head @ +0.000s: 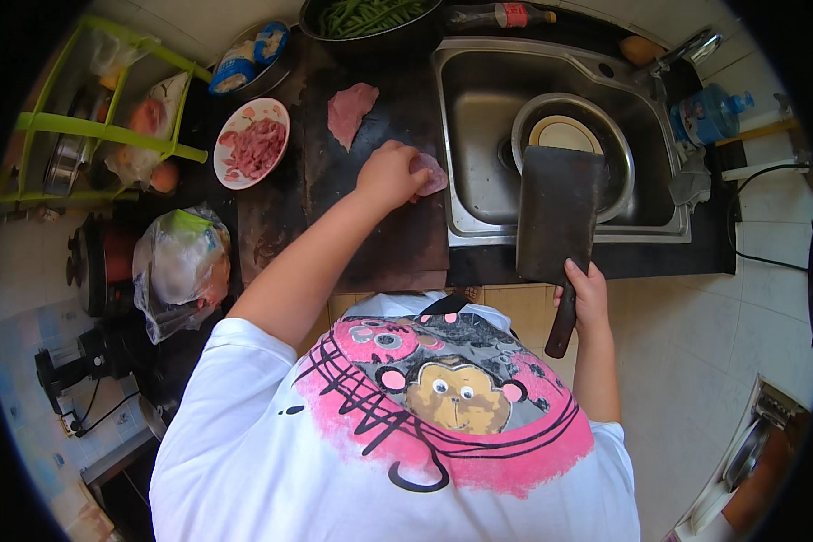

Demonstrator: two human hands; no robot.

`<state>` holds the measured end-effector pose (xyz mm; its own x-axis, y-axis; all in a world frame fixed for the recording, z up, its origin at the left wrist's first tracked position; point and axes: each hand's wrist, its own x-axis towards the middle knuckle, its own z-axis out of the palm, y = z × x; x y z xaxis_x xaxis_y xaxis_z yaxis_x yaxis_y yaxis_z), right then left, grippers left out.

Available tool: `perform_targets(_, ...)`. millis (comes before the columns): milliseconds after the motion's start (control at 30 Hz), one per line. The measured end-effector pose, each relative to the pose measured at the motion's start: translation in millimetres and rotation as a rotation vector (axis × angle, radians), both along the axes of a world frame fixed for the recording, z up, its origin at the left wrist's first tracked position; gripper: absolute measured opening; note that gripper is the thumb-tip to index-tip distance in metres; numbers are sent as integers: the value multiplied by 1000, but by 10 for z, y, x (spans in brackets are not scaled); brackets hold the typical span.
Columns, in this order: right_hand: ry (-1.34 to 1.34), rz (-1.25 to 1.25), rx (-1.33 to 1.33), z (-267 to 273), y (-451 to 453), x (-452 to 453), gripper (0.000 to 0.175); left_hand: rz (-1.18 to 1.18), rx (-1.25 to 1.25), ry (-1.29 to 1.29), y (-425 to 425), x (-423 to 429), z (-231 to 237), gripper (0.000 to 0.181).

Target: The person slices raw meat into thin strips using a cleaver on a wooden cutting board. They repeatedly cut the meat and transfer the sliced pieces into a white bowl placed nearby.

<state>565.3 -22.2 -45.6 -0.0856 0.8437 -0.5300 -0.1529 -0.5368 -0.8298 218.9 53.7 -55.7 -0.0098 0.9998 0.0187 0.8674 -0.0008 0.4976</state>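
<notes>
My left hand (394,175) has its fingers on a slice of raw meat (431,175) at the right edge of a dark cutting board (406,240). Beyond it on the board lies another piece of raw meat (353,114). My right hand (584,294) grips the handle of a broad cleaver (559,210), whose blade is over the front of the sink, clear of the board. Left of the board's far part, a white patterned bowl (236,177) holds small cut pieces of raw meat (259,148).
The steel sink (477,122) holds a metal basin (627,173) with a round pale dish (564,130). Green beans (366,15) fill a dark pot at the back. At the left are a green rack (101,127), a plastic bag (179,264) and a cooker (101,264).
</notes>
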Motion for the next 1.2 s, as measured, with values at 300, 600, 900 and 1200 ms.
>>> perform_targets(300,10,-6,17,-47,-132,98,19,171,-251,-558,74,-65,-204,15)
perform_targets(600,37,102,29,-119,-18,186,18,344,-242,-1160,-420,222,599,38)
perform_targets(900,-18,254,1,-197,176,17,20,480,-210,-761,-1329,-435,-130,30)
perform_targets(1200,-251,482,165,106,197,-278,19,-32,306,135,-1465,-398,-110,42)
